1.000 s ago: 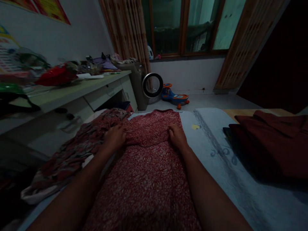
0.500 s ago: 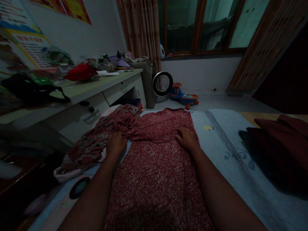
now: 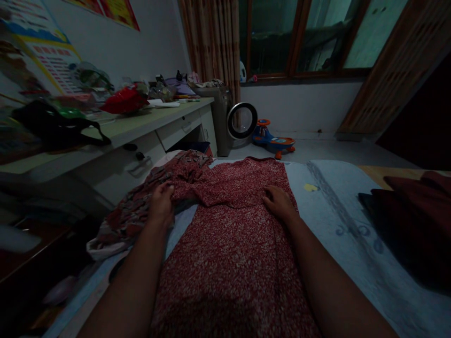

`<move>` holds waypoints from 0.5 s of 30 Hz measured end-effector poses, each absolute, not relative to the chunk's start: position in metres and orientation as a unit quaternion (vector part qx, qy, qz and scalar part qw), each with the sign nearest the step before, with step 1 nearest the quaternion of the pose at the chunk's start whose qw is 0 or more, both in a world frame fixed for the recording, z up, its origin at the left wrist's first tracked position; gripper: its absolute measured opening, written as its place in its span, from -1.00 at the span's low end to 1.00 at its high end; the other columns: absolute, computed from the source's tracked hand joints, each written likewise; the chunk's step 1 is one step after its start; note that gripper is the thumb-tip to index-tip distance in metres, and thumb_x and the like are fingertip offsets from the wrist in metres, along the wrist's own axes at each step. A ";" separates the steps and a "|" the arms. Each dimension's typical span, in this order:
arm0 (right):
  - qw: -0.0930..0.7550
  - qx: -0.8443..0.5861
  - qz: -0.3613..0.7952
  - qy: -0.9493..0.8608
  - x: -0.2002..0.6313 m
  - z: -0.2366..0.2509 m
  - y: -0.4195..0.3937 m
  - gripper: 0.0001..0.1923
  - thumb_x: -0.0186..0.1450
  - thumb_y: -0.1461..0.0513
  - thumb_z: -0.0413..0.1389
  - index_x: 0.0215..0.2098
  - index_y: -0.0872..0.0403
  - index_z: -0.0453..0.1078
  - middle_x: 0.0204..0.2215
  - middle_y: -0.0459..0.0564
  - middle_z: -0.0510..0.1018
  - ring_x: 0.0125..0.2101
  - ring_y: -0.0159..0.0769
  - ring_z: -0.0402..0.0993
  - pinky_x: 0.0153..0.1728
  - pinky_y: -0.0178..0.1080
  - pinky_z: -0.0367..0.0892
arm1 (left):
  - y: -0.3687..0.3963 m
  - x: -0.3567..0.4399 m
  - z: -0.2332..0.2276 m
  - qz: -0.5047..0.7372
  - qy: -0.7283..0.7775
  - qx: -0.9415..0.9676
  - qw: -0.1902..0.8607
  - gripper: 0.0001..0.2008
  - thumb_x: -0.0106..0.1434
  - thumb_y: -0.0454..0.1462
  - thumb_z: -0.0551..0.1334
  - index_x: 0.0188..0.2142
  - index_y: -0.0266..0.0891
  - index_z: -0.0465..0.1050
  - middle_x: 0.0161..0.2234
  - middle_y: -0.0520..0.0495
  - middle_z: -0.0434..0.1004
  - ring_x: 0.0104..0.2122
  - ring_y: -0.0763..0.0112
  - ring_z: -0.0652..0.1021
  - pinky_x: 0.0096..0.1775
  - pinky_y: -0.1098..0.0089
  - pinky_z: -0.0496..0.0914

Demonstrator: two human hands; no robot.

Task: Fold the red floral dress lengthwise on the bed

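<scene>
A red speckled dress [image 3: 232,244] is lying spread out flat on a pale blue bed sheet [image 3: 338,211], running from the near edge of the view up toward the foot of the bed. The left hand [image 3: 161,204] is sitting at the dress's left edge, its fingers [image 3: 168,188] curling down around a bunched fold of the red fabric, so the cloth is lying inside the grasp and under the fingertips. The right hand [image 3: 280,203] is resting on the right side of the dress, just where a fold line is crossing the garment; its fingers are lying loose and fairly flat on top of the fabric, pressing on it rather than gripping it, with the cloth wholly beneath them.

Just beside the left hand, a crumpled patterned garment [image 3: 137,211] is lying in a heap, touching the dress at its upper left. A dark maroon cloth [image 3: 416,216] is sitting on the bed well apart to the right. Along the left wall a pale desk [image 3: 148,126] is carrying clutter, including a red bag [image 3: 123,101]. On the floor beyond the bed, a round fan [image 3: 241,120] and an orange and blue toy car [image 3: 275,141] are standing near each other under the window
</scene>
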State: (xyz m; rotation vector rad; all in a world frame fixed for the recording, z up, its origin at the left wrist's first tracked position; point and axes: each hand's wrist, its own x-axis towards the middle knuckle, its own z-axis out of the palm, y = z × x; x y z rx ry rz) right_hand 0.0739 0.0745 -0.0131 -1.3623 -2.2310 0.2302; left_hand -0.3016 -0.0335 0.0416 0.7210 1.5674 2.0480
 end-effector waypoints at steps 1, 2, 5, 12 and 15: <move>0.256 -0.501 0.084 -0.822 0.074 -0.014 0.075 -0.58 0.31 0.18 0.09 0.10 0.13 0.41 0.12 0.15 0.48 0.12 -0.07 0.36 0.18 -0.04 0.21 | -0.033 -0.302 0.043 0.761 0.547 0.241 0.252 -0.74 0.08 -0.29 0.28 -0.19 -0.17 0.42 -0.25 0.00 0.54 -0.30 0.38 0.57 -0.19 0.31 0.52; 0.256 -0.500 0.084 -0.823 0.075 -0.015 0.076 -0.58 0.31 0.18 0.09 0.10 0.13 0.40 0.12 0.15 0.48 0.12 -0.07 0.36 0.18 -0.04 0.21 | -0.033 -0.302 0.044 0.772 0.530 0.224 0.272 -0.73 0.06 -0.31 0.29 -0.20 -0.16 0.42 -0.23 0.01 0.54 -0.28 0.39 0.57 -0.17 0.32 0.52; 0.257 -0.499 0.080 -0.824 0.075 -0.016 0.076 -0.59 0.31 0.18 0.09 0.10 0.12 0.41 0.12 0.14 0.48 0.12 -0.08 0.37 0.17 -0.05 0.22 | -0.034 -0.304 0.045 0.774 0.522 0.221 0.281 -0.61 0.00 -0.39 0.30 -0.14 -0.13 0.39 -0.18 0.01 0.55 -0.23 0.38 0.58 -0.14 0.33 0.52; 0.253 -0.503 0.081 -0.822 0.075 -0.015 0.076 -0.58 0.31 0.18 0.10 0.10 0.14 0.41 0.12 0.16 0.48 0.12 -0.06 0.37 0.17 -0.04 0.23 | -0.035 -0.313 0.034 0.628 0.699 0.327 0.102 -0.47 -0.05 -0.47 0.26 -0.04 -0.15 0.38 -0.05 -0.08 0.52 -0.04 0.24 0.55 0.05 0.24 0.45; 0.256 -0.503 0.080 -0.822 0.075 -0.016 0.077 -0.59 0.31 0.17 0.10 0.10 0.11 0.42 0.13 0.14 0.47 0.13 -0.07 0.36 0.18 -0.02 0.22 | -0.033 -0.317 0.029 0.607 0.715 0.327 0.111 -0.50 0.03 -0.38 0.28 0.01 -0.14 0.33 -0.03 -0.11 0.51 -0.04 0.21 0.55 0.01 0.20 0.47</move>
